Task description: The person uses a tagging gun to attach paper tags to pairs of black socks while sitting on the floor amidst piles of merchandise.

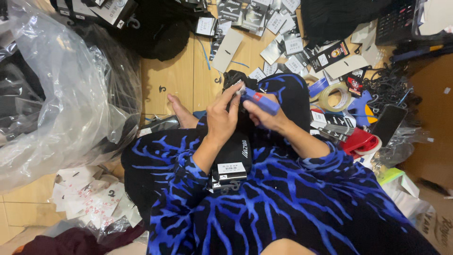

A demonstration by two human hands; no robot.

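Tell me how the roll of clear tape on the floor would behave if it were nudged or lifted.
The roll of clear tape lies flat among paper tags, so a nudge would probably slide it rather than roll it. Its open ring shape suggests it is light and stiff, easy to hook with a finger. Stood on edge, it would likely roll.

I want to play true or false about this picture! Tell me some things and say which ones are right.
1. The right hand holds a blue tool with a red part. True.
2. The left hand rests on a yellow sock. False: the sock is black.
3. A roll of clear tape lies on the floor. True.
4. The big plastic bag sits on the person's right. False: it is on their left.
5. Paper tags lie on the floor. True.
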